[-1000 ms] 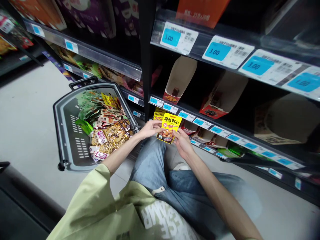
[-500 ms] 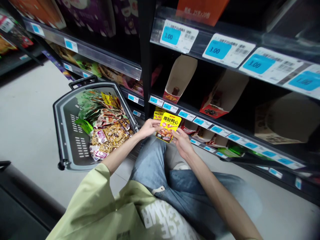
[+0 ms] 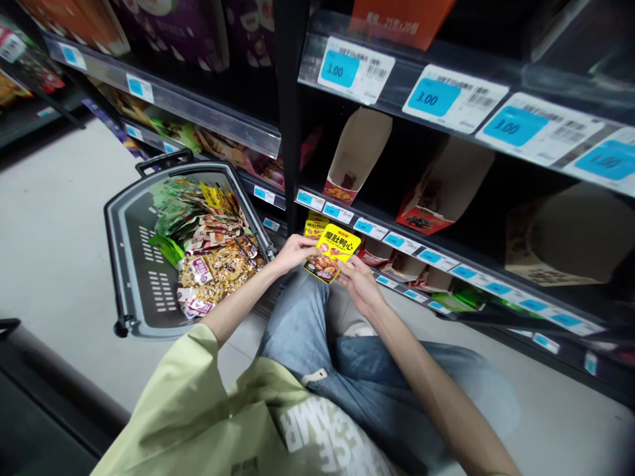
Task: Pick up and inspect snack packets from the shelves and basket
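A yellow and dark snack packet (image 3: 333, 251) with Chinese lettering is held up between both hands, in front of the lower shelves. My left hand (image 3: 296, 252) pinches its left edge between thumb and fingers. On its lower right edge my right hand (image 3: 361, 281) is closed, the thumb resting over the front. Just behind the packet, partly hidden by it, more yellow packets (image 3: 315, 227) sit on the bottom shelf. To the left of my left hand stands a grey shopping basket (image 3: 141, 264) holding several green, red, yellow and brown snack packets (image 3: 218, 268).
Dark shelving (image 3: 288, 99) with price tags (image 3: 356, 69) rises in front. Open cardboard display boxes (image 3: 360, 149) stand on the right-hand shelves. My bent knees in jeans (image 3: 297, 327) are close below the hands. A dark object (image 3: 44, 403) is at the lower left.
The packet has tilted slightly, its lower end swinging left between the hands. Both hands keep their grip; the basket and shelves look the same.
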The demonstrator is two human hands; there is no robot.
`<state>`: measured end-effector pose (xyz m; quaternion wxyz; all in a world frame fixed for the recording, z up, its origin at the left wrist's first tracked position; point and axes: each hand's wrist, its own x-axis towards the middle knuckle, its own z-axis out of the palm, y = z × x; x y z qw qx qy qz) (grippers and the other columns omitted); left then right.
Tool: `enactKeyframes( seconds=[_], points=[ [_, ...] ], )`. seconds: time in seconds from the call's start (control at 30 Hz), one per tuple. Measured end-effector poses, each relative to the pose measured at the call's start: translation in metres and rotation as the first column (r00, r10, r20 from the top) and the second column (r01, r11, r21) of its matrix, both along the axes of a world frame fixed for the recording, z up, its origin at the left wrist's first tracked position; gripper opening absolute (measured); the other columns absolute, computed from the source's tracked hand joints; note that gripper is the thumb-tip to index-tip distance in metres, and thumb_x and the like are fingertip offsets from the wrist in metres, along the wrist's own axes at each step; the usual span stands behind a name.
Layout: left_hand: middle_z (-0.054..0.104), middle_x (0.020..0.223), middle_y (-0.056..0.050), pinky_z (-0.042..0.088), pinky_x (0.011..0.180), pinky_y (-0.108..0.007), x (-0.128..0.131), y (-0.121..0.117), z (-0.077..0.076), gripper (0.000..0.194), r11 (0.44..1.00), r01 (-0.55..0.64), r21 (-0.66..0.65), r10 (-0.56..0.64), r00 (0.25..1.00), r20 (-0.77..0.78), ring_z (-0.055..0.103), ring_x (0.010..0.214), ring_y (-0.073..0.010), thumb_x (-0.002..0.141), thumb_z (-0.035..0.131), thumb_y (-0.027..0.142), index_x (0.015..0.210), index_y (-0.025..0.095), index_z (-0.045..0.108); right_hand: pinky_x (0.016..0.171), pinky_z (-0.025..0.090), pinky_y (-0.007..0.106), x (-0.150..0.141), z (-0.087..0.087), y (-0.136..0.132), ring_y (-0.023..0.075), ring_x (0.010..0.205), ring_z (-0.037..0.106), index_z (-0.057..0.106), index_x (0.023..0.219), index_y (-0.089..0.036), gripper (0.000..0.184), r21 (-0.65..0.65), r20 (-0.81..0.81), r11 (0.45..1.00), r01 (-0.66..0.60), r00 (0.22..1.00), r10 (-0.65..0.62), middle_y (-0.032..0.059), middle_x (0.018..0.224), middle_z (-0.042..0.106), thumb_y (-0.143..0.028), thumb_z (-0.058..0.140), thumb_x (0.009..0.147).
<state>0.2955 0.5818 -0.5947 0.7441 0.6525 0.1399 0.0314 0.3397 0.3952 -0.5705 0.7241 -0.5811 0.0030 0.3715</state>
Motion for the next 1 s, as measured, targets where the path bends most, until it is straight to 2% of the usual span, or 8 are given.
enactKeyframes(
  seconds=[0.13,0.43,0.7,1.0],
  points=[
    [0.076,0.077,-0.003,0.052,0.075,-0.03,0.0,-0.001,0.001,0.03,1.0,-0.008,-0.011,0.008,1.0,-0.007,0.068,0.074,-0.0198,0.066,0.076,0.031,0.09,0.014,0.079,0.079,0.051,0.035,0.001,0.003,0.001,0.0216,0.095,0.068,0.066,0.091,-0.025,0.033,-0.002,0.001,1.0,0.005,1.0,-0.005,0.0026,0.106,0.074,-0.039,0.08,0.066],
    [0.076,0.084,-0.006,0.052,0.078,-0.031,0.001,-0.001,0.001,0.041,1.0,0.022,-0.001,-0.022,0.999,0.033,0.068,0.079,-0.0202,0.067,0.078,0.044,0.092,0.011,0.077,0.075,0.051,0.032,0.003,0.005,0.0,0.0209,0.092,0.067,0.066,0.091,-0.024,0.034,0.0,-0.014,1.0,0.022,1.0,-0.022,0.002,0.102,0.074,-0.039,0.081,0.065],
    [0.075,0.082,-0.007,0.053,0.068,-0.026,0.004,-0.001,-0.008,0.043,0.997,0.041,0.071,-0.046,0.996,0.076,0.067,0.068,-0.0148,0.065,0.081,0.041,0.092,0.009,0.074,0.072,0.049,0.031,0.004,0.002,-0.001,0.0209,0.091,0.067,0.067,0.09,-0.024,0.033,-0.024,-0.018,0.999,0.031,0.999,-0.031,0.0014,0.102,0.074,-0.039,0.081,0.064],
    [0.075,0.084,-0.008,0.055,0.071,-0.028,0.004,0.001,-0.016,0.04,0.989,0.04,0.145,-0.051,0.996,0.078,0.069,0.073,-0.0174,0.069,0.078,0.041,0.093,0.009,0.074,0.07,0.049,0.031,0.004,0.002,-0.001,0.0203,0.087,0.067,0.067,0.089,-0.024,0.035,-0.036,-0.023,0.999,0.025,0.999,-0.026,0.0021,0.099,0.074,-0.04,0.081,0.062]
  ],
)
